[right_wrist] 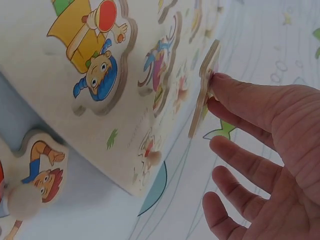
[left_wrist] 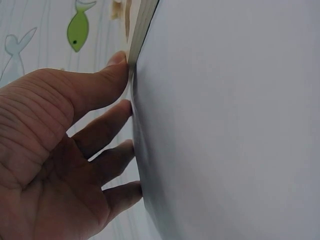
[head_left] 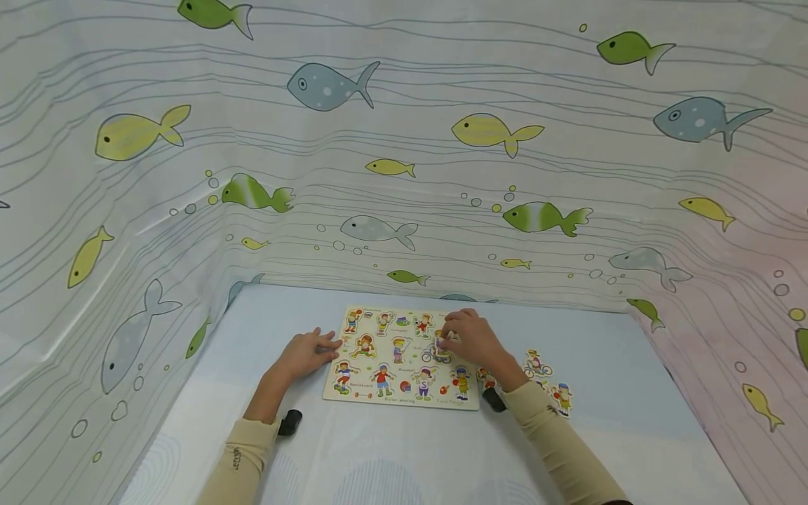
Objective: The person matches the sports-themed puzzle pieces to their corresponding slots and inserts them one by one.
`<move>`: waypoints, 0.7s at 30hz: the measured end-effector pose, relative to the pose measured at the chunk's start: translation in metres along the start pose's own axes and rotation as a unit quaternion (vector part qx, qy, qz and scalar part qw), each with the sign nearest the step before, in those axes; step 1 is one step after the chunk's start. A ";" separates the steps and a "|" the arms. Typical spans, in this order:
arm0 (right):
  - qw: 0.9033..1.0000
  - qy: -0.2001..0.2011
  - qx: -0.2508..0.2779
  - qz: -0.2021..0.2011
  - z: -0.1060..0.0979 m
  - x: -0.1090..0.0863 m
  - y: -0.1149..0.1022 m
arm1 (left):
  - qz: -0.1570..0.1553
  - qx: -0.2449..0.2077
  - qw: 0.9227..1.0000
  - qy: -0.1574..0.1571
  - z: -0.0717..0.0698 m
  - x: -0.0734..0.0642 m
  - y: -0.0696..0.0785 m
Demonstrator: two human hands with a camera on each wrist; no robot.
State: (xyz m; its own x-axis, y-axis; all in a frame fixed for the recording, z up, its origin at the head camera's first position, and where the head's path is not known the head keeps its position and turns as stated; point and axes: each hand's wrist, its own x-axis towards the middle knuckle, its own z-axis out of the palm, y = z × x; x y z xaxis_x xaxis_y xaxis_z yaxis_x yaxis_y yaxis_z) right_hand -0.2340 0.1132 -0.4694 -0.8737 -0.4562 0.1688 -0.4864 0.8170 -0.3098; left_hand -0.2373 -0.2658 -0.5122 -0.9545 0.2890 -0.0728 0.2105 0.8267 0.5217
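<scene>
A wooden puzzle board (head_left: 332, 389) with printed sports figures lies on the table. My left hand (head_left: 306, 356) rests at its left side; in the left wrist view the thumb (left_wrist: 107, 82) touches the board's edge and the fingers reach down to the tabletop. Over the right part of the board, my right hand (head_left: 473, 340) pinches a thin wooden puzzle piece (right_wrist: 202, 95) between thumb and index finger. That piece appears edge-on in the right wrist view, so its picture is hidden. The other right fingers are loosely spread.
Right of the board lie loose puzzle pieces: a cyclist (head_left: 536, 365), a figure in yellow (head_left: 562, 401) and a red-haired figure (right_wrist: 47, 182) close to the board's edge. Black wrist devices (head_left: 290, 423) sit by both cuffs. A fish-patterned sheet (head_left: 391, 189) surrounds the table.
</scene>
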 end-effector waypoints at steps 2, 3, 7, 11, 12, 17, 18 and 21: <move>1.000 0.001 -0.005 -0.005 0.002 0.002 -0.001 | 0.000 0.000 1.000 -0.001 0.000 0.000 0.000; 1.000 0.000 -0.006 -0.006 0.003 0.003 -0.002 | 0.000 0.000 1.000 0.000 0.000 0.000 -0.001; 1.000 -0.008 -0.008 0.003 0.006 0.008 -0.005 | 0.001 0.000 1.000 0.001 0.000 0.001 -0.001; 1.000 -0.026 -0.002 0.013 0.010 0.013 -0.010 | -0.001 -0.004 1.000 0.001 0.000 0.001 -0.002; 1.000 -0.028 0.000 0.012 0.011 0.014 -0.011 | -0.001 -0.005 1.000 0.000 -0.001 0.001 -0.001; 1.000 -0.027 -0.003 -0.011 0.019 0.019 -0.013 | 0.001 -0.004 1.000 0.000 0.000 0.000 -0.001; 1.000 -0.026 -0.004 -0.014 0.020 0.020 -0.014 | 0.001 -0.004 1.000 0.000 0.000 0.000 -0.001; 0.999 -0.030 -0.001 -0.017 0.024 0.024 -0.017 | 0.001 -0.003 1.000 0.000 0.000 0.000 -0.001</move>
State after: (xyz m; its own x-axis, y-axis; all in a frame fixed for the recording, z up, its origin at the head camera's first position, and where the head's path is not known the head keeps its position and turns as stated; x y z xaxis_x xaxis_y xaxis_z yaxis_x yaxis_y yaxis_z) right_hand -0.2461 0.0799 -0.4822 -0.8553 -0.5033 0.1226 -0.5152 0.8016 -0.3034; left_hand -0.2377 -0.2665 -0.5123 -0.9541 0.2911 -0.0710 0.2117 0.8225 0.5278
